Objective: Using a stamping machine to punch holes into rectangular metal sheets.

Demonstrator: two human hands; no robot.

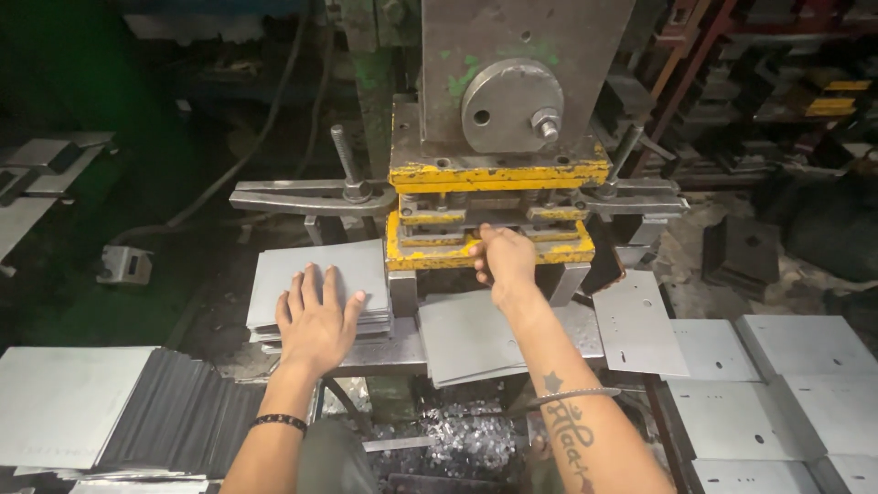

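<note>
My left hand (315, 320) lies flat, fingers spread, on top of a stack of grey metal sheets (274, 279) left of the press. My right hand (503, 258) reaches into the yellow die (416, 256) of the punch press, fingers curled at the slot; what it grips there is hidden. Below my right forearm, a grey sheet (462, 334) rests on the press table. The grey press ram (512, 101) sits above the die.
A fanned row of blank sheets (174, 412) lies at lower left. Punched sheets (732, 384) are spread at the right, one (636, 320) leaning by the die. Metal scrap chips (466, 439) pile under the table. Clamp bars (302, 197) flank the die.
</note>
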